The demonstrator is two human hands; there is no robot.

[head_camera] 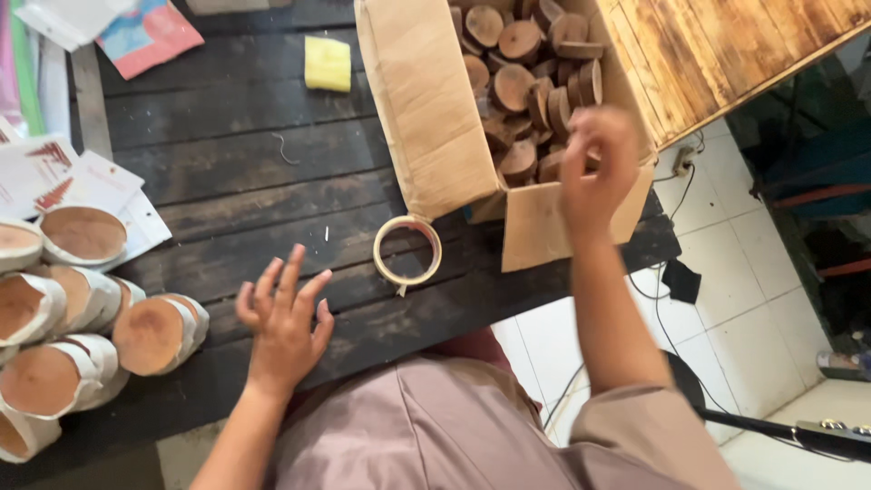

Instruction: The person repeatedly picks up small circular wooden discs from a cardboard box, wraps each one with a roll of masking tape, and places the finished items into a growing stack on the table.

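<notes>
Head view | left hand point(283, 325) spread above table point(227, 163) | right hand point(594, 168) curled over wood discs point(517, 86), grip unclear

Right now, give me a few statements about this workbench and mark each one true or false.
1. The right hand is at the cardboard box of wood slices. True.
2. The left hand grips the tape roll. False: it is open over the dark table, apart from the roll.
3. Wrapped wood discs lie left of the left hand. True.
4. The yellow sponge is inside the box. False: it lies on the table beside it.
</notes>
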